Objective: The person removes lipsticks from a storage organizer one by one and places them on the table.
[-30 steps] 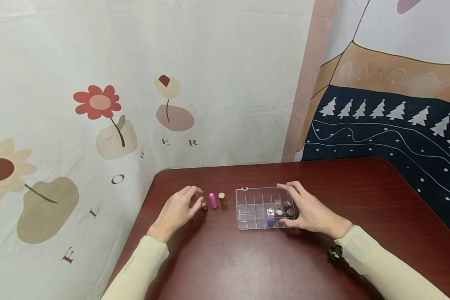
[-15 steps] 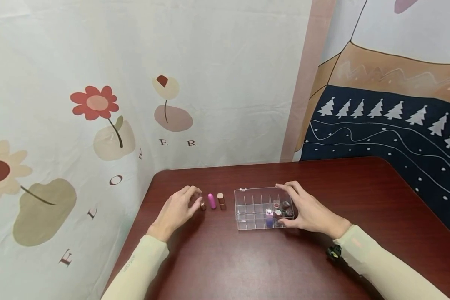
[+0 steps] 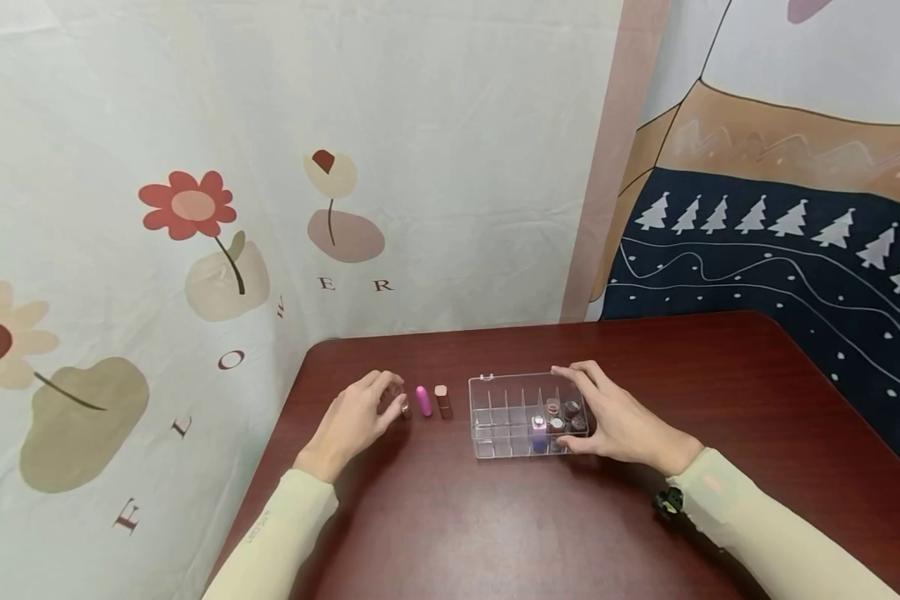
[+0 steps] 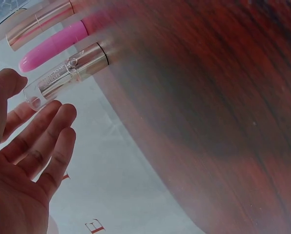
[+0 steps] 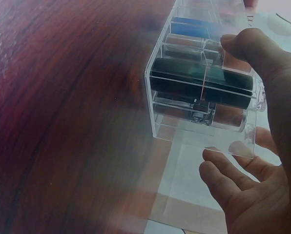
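Observation:
My left hand (image 3: 350, 423) is at the top of a lipstick (image 4: 67, 75) with a clear cap and a shiny gold base, its thumb and index finger either side of the cap. The other fingers are loosely spread. This lipstick stands upright on the table, partly hidden by the fingers in the head view. My right hand (image 3: 621, 421) grips the right end of a clear divided organizer box (image 3: 495, 425), thumb at the front edge, fingers at the back. Several tubes stand in its right compartments, among them a purple-blue tube (image 3: 539, 435) and a dark green tube (image 5: 199, 83).
A bright pink lipstick (image 3: 423, 402) and a brown-gold lipstick (image 3: 442, 402) stand upright between the left hand and the box. The dark red table (image 3: 480, 517) meets printed cloth hangings (image 3: 450, 167) behind and at the left. A dark wrist strap (image 3: 669, 502) shows at the right sleeve.
The view shifts very slightly. Both hands, the lipsticks and the box keep their places.

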`<state>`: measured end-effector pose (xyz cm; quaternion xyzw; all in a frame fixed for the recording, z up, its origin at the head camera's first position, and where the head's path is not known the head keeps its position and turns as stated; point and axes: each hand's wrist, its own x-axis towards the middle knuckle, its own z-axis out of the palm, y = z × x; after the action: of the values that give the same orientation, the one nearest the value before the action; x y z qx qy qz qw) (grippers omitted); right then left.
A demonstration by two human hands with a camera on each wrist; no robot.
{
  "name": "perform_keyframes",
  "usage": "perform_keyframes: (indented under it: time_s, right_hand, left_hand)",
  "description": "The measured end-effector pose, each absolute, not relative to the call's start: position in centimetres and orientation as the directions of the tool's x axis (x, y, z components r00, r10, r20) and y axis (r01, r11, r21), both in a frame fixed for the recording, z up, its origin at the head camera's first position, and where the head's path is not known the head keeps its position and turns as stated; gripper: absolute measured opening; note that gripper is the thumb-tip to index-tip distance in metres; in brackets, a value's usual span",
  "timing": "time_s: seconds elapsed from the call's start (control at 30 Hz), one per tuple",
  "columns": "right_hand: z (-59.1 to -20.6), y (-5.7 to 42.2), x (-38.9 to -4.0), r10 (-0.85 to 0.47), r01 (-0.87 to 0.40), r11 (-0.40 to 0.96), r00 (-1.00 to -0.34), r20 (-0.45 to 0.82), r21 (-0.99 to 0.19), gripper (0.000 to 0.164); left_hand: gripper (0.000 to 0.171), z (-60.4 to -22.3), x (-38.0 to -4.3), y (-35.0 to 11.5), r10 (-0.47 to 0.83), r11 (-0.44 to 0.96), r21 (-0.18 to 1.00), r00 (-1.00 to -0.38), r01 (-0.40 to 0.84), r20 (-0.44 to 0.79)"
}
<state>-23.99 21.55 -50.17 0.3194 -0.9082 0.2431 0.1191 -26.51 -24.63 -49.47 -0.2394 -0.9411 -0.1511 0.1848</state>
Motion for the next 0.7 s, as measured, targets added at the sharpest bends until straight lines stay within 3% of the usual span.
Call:
perform_keyframes:
  time_s: [0.23, 0.5, 0.7]
  right_hand:
    - [-50.0, 22.0, -24.0, -0.514, -0.636, 0.684, -0.768, 0.382, -0.358, 0.110]
    - [-50.1, 22.2, -24.1, -0.524, -0.633, 0.686, -0.772, 0.359, -0.360, 0.110]
    - [-49.9, 22.1, -24.2, -0.559, -0.654, 0.667, -0.756, 0.340, -0.357, 0.112]
  left_hand:
    - [0.027, -49.2, -26.1, -24.1, 0.390, 0.848, 0.164, -0.803, 0.504, 0.450]
    - [0.037, -48.4, -25.5, -23.5, 0.424, 0.849, 0.048, -0.732, 0.526, 0.533]
    - [0.037, -47.1, -25.1, -22.4, 0.450, 0.832, 0.028, -0.705, 0.554, 0.548]
